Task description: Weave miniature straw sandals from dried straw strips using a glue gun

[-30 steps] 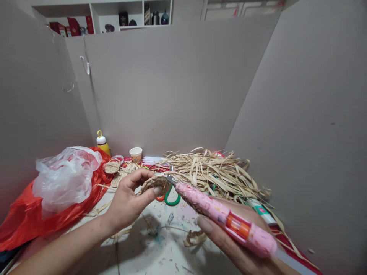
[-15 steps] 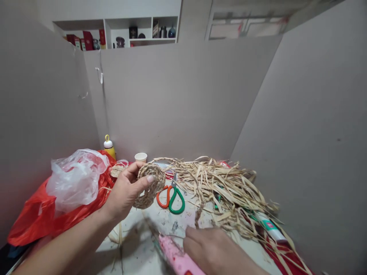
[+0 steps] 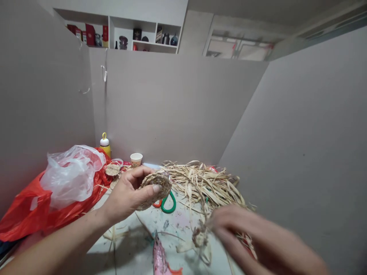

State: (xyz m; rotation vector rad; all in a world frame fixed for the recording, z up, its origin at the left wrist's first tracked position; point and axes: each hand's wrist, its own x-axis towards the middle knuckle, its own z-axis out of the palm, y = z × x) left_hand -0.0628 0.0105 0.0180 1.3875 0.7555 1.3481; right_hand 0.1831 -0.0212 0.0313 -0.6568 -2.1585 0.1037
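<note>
My left hand (image 3: 129, 194) is closed around a small round piece of coiled straw braid (image 3: 157, 185), its thumb pressed on the near side. Lower right, my right hand (image 3: 237, 225) is smeared by motion. Its fingertips pinch a braided straw cord (image 3: 200, 236), with loose ends hanging below. Between the hands, a pink glue gun (image 3: 159, 256) with an orange trigger lies on the table, nozzle pointing away. Scissors with one orange and one green handle (image 3: 169, 203) lie just beyond the coil, which hides their blades.
Dry straw strips (image 3: 212, 183) are heaped at the back right. At the left, a clear plastic bag (image 3: 73, 175) rests on a red bag (image 3: 25, 210). A paper cup (image 3: 136, 159) and a yellow bottle (image 3: 105, 146) stand at the back. Grey partitions (image 3: 160, 107) enclose the table.
The glue gun is now apart from my right hand, lying on the table. My right hand has moved up and right to the braided cord. The coil in my left hand has tilted flatter.
</note>
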